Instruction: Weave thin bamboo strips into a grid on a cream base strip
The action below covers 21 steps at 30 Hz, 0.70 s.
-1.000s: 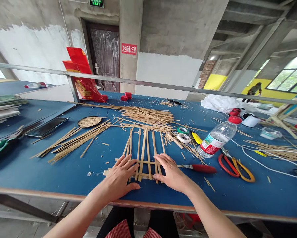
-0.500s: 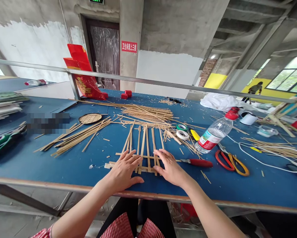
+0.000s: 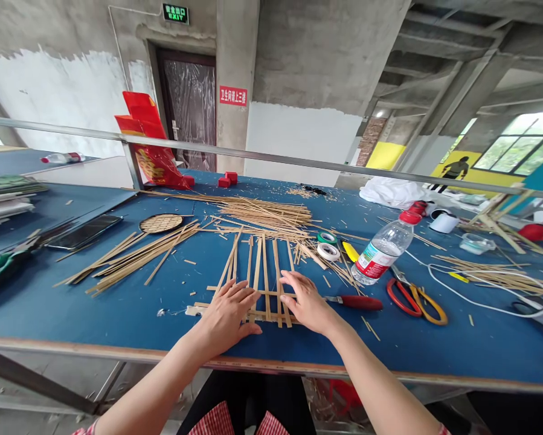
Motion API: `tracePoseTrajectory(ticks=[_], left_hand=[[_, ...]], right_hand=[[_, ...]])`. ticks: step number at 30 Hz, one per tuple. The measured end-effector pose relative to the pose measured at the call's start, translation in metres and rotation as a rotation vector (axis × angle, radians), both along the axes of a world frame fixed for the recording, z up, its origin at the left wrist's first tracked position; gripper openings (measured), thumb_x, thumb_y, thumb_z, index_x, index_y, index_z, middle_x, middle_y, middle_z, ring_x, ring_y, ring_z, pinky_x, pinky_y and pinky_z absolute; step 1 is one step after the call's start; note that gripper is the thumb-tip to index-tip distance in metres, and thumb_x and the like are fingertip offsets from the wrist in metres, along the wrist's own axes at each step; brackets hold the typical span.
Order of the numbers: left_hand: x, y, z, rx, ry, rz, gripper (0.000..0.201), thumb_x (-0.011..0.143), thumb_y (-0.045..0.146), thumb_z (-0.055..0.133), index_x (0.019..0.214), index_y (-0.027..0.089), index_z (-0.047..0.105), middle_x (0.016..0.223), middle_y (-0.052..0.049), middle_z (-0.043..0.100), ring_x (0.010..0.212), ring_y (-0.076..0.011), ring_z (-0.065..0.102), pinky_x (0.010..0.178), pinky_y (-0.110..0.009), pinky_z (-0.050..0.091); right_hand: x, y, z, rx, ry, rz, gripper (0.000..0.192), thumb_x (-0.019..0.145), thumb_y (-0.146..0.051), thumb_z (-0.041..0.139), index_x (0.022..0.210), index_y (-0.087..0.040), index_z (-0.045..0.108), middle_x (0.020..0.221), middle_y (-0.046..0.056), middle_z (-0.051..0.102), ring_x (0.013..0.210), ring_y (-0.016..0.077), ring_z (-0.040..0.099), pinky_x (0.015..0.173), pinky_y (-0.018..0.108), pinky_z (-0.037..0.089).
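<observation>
Hands barely shifted, left hand (image 3: 228,314), right hand (image 3: 305,303) flat on bamboo lattice (image 3: 262,284)

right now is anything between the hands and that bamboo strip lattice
Nothing visible. The left hand and the right hand both lie flat right on the bamboo lattice, fingers spread over its near crossings. The red-handled knife lies just right of the right hand, beside the lattice.

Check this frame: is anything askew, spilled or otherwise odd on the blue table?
Yes. The plastic bottle lies tipped on its side, capped, nothing spilled. Bamboo offcuts litter the blue table. In the woven strips under the left hand and right hand, the leftmost uprights splay outward rather than running parallel.
</observation>
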<state>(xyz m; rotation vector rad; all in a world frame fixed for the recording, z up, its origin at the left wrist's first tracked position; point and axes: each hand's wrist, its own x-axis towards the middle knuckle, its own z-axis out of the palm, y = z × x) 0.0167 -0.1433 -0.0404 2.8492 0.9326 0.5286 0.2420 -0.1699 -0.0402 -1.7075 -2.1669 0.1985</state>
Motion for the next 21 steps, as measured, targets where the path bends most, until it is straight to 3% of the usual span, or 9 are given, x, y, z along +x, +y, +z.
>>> tracePoseTrajectory(ticks=[11, 21], left_hand=[[0.012, 0.001, 0.001, 0.008, -0.019, 0.003, 0.052, 0.077, 0.047, 0.055, 0.121, 0.022, 0.047, 0.121, -0.007, 0.052, 0.114, -0.0247, 0.044, 0.101, -0.045, 0.029], [0.024, 0.001, 0.001, -0.053, 0.033, 0.016, 0.072, 0.072, 0.066, 0.045, 0.129, 0.022, 0.038, 0.135, -0.007, 0.039, 0.126, -0.0292, 0.030, 0.103, -0.048, 0.023]], right_hand=[[0.000, 0.001, -0.001, -0.036, 0.017, 0.031, 0.046, 0.082, -0.025, 0.040, 0.128, -0.021, 0.032, 0.122, 0.005, 0.052, 0.125, 0.0200, 0.029, 0.101, 0.042, 0.029], [0.001, -0.008, -0.010, 0.052, -0.014, 0.058, 0.053, 0.080, -0.019, 0.042, 0.130, -0.022, 0.027, 0.119, 0.004, 0.053, 0.125, 0.0205, 0.028, 0.101, 0.042, 0.029]])
